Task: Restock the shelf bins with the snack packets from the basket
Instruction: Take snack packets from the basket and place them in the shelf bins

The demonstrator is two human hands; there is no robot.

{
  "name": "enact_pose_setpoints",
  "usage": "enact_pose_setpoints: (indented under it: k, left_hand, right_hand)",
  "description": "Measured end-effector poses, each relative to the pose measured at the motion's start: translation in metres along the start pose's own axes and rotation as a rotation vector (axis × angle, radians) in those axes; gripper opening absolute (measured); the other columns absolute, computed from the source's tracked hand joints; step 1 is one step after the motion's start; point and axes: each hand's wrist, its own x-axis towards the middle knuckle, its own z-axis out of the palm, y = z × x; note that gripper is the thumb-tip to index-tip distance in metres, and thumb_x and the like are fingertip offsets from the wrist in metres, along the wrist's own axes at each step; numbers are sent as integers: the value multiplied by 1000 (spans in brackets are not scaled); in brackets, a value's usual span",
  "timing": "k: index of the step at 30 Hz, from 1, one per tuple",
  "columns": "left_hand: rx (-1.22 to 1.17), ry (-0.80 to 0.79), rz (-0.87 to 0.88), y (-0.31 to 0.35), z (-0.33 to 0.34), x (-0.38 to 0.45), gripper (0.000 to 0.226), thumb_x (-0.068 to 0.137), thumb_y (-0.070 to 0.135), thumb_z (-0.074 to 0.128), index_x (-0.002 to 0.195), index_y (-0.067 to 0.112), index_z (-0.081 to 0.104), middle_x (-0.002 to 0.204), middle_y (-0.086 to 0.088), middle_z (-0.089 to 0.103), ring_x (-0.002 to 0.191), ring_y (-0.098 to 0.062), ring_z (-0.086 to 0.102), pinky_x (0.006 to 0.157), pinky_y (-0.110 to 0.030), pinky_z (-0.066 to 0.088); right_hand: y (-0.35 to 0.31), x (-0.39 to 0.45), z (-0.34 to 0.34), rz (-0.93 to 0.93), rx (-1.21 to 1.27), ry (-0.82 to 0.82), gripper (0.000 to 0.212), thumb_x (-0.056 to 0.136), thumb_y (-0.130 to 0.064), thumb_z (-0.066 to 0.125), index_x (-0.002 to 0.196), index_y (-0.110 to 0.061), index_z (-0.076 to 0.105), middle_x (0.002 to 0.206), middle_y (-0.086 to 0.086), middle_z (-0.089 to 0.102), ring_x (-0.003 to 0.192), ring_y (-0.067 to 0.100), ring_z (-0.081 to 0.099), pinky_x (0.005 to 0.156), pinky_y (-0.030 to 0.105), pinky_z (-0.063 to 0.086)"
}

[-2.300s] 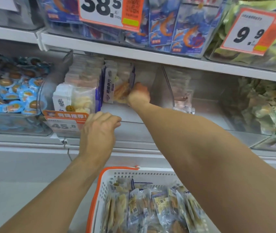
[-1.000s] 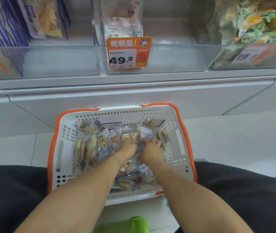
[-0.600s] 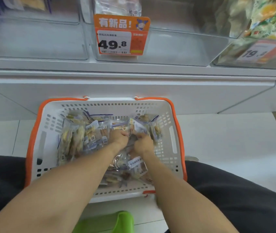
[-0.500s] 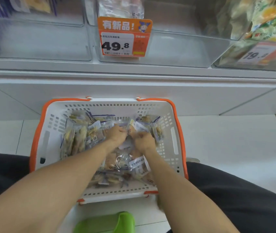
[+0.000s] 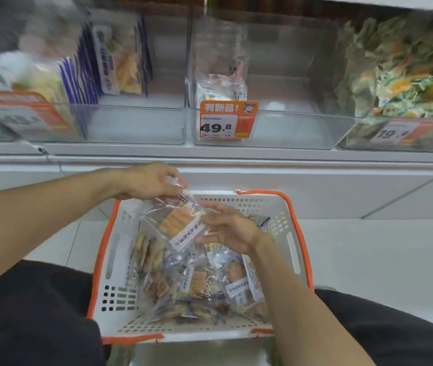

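- Three clear shelf bins ran across the far side; the middle bin, with the 49.8 price tag on its front, was nearly bare, with a couple of clear packets at its left end. The left bin held upright blue-edged packs; the right bin was heaped with green and yellow wrapped sweets.
- White basket with orange rim sat near, between the person's knees, on the pale floor. Plenty of snack packets were loose in it, so judged restocking far from done.
- Left hand pinched the top edge of one clear snack packet, lifted just above the basket's far rim.
- Right hand lay against the packet's right side, fingers loosely spread and touching it, thumb under the lower edge. Could not tell if it bore any weight.
- Judged step: carry this packet up to the middle bin, since its contents looked like the same kind.
- Risks:
  - Slick film held by a two-finger pinch: it could slip on the way up and drop back into the basket or onto the floor.
  - Packet hung tilted, so its corner could catch the bin's front wall or knock the price tag.
  - Left side of the view was blurred; label match with the bin not readable, so wrong-bin placement was possible.
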Motion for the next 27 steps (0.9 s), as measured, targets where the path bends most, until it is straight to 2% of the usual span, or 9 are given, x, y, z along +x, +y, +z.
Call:
enact_pose_setpoints:
  k: [5, 8, 12, 15, 17, 20, 22, 24, 27]
  left_hand:
    - [-155, 38, 116, 6, -14, -30, 47, 81, 48, 72, 107, 9, 71, 97, -9, 76, 82, -16, 66, 71, -31, 48]
    - [-221, -8, 156, 13, -25, -41, 39, 82, 30, 75, 113, 6, 69, 109, -14, 74, 96, -30, 72, 75, -33, 57]
    - [-245, 64, 239, 27, -28, -49, 31, 71, 23, 82, 96, 6, 76, 92, -14, 77, 79, -30, 72, 61, -29, 58]
    - [-187, 172, 321, 44, -23, -53, 26, 67, 26, 84, 87, 10, 78, 80, -11, 77, 68, -20, 70, 63, -28, 56]
    - [-280, 319, 411, 57, -16, -51, 28, 66, 31, 82, 84, 11, 77, 73, -11, 75, 58, -14, 65, 55, -24, 52]
    - [-460, 608, 523, 71, -12, -43, 25, 87, 39, 67, 85, 14, 71, 70, -2, 73, 60, -15, 67, 57, -27, 53]
    - [-175, 836, 598, 74, -16, -36, 24, 101, 33, 54, 90, 17, 68, 83, 7, 72, 82, -14, 67, 75, -26, 50]
    - [259, 979, 653, 73, -21, -26, 13, 98, 21, 57, 107, 14, 64, 105, 0, 67, 104, -20, 57, 88, -28, 41]
    - [423, 891, 595, 72, -18, -7, 47, 92, 18, 64, 136, 8, 49, 129, -11, 54, 117, -33, 51, 101, -43, 40]
  right_hand:
    - [-33, -10, 34, -142, -200, 1, 17, 87, 6, 66, 102, -2, 68, 91, 12, 71, 83, 30, 71, 67, 42, 63]
    - [-50, -19, 41, -216, -151, 65, 14, 83, 7, 66, 86, -6, 67, 82, 11, 68, 75, 26, 68, 62, 40, 62]
    - [-73, -34, 55, -242, -425, 90, 19, 80, 5, 73, 90, -6, 61, 77, 1, 65, 67, 15, 64, 59, 27, 55]
    - [-94, -48, 70, -255, -649, 127, 26, 79, 12, 75, 96, -3, 64, 73, 1, 67, 70, 21, 65, 69, 36, 56]
    - [-115, -62, 83, -333, -750, 201, 28, 77, 12, 78, 83, -10, 61, 63, -1, 63, 65, 24, 65, 68, 42, 57]
    - [-159, -79, 95, -554, -954, 442, 33, 74, 5, 84, 78, -17, 59, 57, -10, 64, 59, 13, 66, 63, 33, 56]
    - [-191, -86, 94, -764, -1085, 660, 38, 74, -3, 86, 74, -27, 56, 65, -14, 68, 65, 8, 67, 66, 27, 54]
    - [-217, -89, 87, -873, -1189, 847, 38, 77, -11, 85, 71, -29, 52, 74, -13, 65, 71, 10, 65, 68, 26, 50]
    - [-244, -80, 70, -813, -1398, 970, 21, 81, -15, 78, 82, -23, 59, 80, -6, 65, 75, 16, 62, 69, 26, 48]
